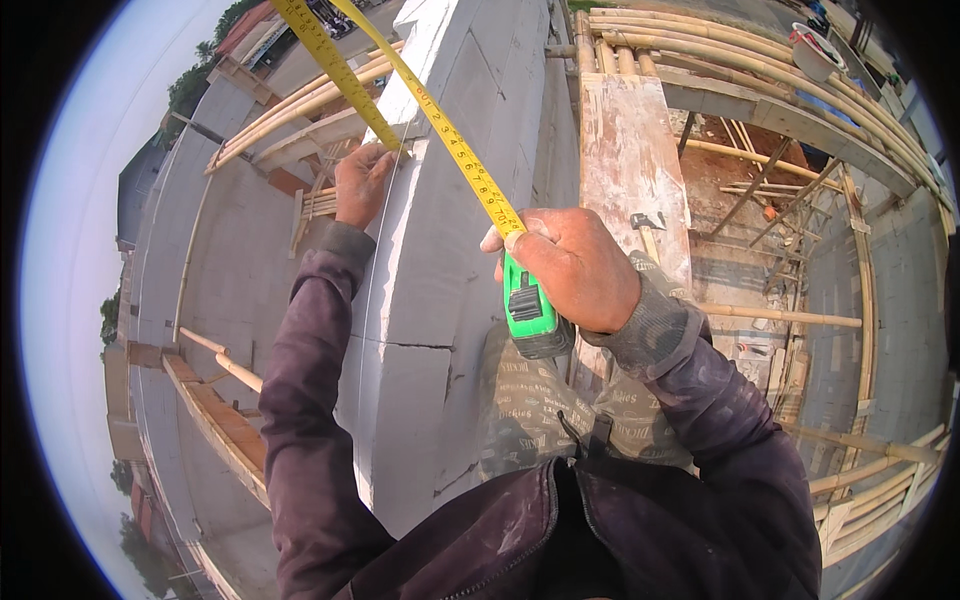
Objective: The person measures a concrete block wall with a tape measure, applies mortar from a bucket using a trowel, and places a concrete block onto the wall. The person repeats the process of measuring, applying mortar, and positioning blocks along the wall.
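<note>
Both curled, left hand (364, 184) touching tape (459, 150), right hand (582, 265) gripping green case (532, 326)

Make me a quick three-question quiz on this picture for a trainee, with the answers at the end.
1. What does the right hand hold? (a) bucket (b) green tape measure (c) bamboo pole
2. True or false: both visible stretches of yellow blade run out past the picture's top edge.
3. Fill in: the left hand is at the edge of a pale block ____.

Key: 1. b; 2. true; 3. wall.
</note>
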The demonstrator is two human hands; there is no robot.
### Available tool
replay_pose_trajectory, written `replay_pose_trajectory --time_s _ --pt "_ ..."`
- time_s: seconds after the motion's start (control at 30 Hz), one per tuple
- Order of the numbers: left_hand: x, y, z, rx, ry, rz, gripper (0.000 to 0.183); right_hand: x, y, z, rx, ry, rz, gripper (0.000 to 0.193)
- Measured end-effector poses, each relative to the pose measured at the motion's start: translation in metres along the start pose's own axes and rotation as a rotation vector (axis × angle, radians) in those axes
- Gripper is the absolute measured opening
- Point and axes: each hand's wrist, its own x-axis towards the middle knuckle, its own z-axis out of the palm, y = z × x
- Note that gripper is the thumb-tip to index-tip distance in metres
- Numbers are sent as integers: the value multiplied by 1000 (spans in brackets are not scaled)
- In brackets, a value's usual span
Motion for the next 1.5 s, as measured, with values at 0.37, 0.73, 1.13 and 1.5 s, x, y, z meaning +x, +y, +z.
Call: replay_pose_trajectory --time_s 0.37,0.73,1.13,1.5 --pt "9 22 12 -56 -115 -183 29 7 8 -6 -12 100 146 29" --pt "7 10 23 138 33 8 32 7 16 -1 -36 114 161 31" --pt "-4 29 14 -44 -88 -175 23 -2 6 2 77 114 309 27" --pt "7 3 26 -47 -67 -153 23 -8 -3 7 132 200 377 26"
